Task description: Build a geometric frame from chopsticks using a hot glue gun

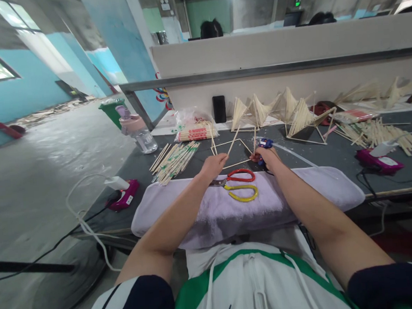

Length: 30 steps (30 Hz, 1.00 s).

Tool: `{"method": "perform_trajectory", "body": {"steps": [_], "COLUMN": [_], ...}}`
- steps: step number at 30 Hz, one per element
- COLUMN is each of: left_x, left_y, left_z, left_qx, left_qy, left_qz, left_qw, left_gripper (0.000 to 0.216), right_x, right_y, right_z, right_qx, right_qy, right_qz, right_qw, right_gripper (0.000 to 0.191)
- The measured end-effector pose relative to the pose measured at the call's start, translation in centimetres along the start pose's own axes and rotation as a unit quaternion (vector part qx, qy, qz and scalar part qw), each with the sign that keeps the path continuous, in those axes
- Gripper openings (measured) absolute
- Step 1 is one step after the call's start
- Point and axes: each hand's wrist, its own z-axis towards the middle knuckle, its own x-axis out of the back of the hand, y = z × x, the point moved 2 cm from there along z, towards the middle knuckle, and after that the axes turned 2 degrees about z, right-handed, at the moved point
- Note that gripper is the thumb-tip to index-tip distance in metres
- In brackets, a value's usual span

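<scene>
One slanting wooden stick (233, 142) was clamped in the fingers of the left hand (214, 165). The right hand (268, 157) had its fingers wrapped round a blue tool (265, 143), prob. a hot-glue gun; couldn't tell if they also pinched the upright stick (254, 138) beside it. The stick frame (237, 164) lay between both hands on the dark tabletop (140, 171), just beyond the red-and-yellow-handled scissors (225, 182).

For a neat joint, IMO, each stick needed holding dead still, ends butted tight, w/ only a small dab of glue & skin kept off any hot tip.

Writing-wise, not much: red print on the stick packet (195, 134), a white label on the purple socket block (379, 161), dark lettering on the jacket (236, 284), all illegible from there. No brand readable.
</scene>
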Motion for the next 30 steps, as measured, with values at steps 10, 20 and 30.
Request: {"method": "perform_trajectory", "body": {"steps": [10, 20, 30], "left_x": [0.4, 0.7, 0.9], "left_y": [0.6, 0.9, 1.3], "left_z": [-0.1, -0.1, -0.5], "left_qx": [0.009, 0.006, 0.014], "left_qy": [0.000, -0.007, 0.000], "left_qz": [-0.001, -0.009, -0.038], "left_qw": [1.000, 1.000, 0.999], "left_gripper": [0.034, 0.033, 0.033], "right_x": [0.0, 0.1, 0.0], "right_y": [-0.1, -0.2, -0.3], "right_z": [-0.1, -0.1, 0.0], "right_qx": [0.001, 0.005, -0.006], "right_qy": [-0.006, -0.009, -0.001], "right_qz": [0.001, 0.004, 0.003], "right_qw": [1.000, 1.000, 1.000], "right_gripper": [0.008, 0.008, 0.009]}}
